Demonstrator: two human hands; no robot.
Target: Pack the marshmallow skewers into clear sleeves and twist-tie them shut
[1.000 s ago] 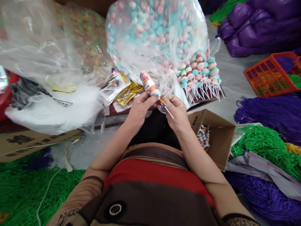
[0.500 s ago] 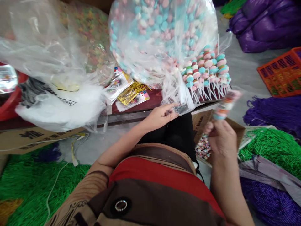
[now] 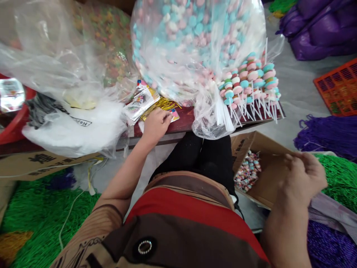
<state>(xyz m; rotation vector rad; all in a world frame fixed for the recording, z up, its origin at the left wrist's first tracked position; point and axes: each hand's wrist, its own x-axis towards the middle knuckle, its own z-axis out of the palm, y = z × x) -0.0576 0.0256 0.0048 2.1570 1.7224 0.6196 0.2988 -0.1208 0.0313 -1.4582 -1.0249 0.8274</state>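
Observation:
My left hand (image 3: 156, 125) lies over the gold twist ties (image 3: 169, 103) and a printed packet (image 3: 175, 115) at the table edge. Its fingers are curled in, and whatever they pinch is hidden. Silvery printed bags (image 3: 141, 100) lie just behind it. My right hand (image 3: 302, 175) hangs above the right side of a cardboard box (image 3: 272, 175), a little blurred, with loosely bent fingers and nothing visible in them. Small wrapped candies (image 3: 247, 172) fill the box's left part. Pink, blue and white candy skewers (image 3: 251, 83) on white sticks are stacked at the table's right end.
A huge clear bag of marshmallow-like candies (image 3: 195, 41) stands at the back, with a bag of colourful gummies (image 3: 113, 48) beside it. White plastic bags (image 3: 75, 130) and a red basin (image 3: 16, 124) are at left. An orange crate (image 3: 338, 89) sits at right.
My right hand has moved right and down, and the wrapped candy skewer it held is out of sight. My left hand has left the dark wrapper spot and shifted left to the twist ties.

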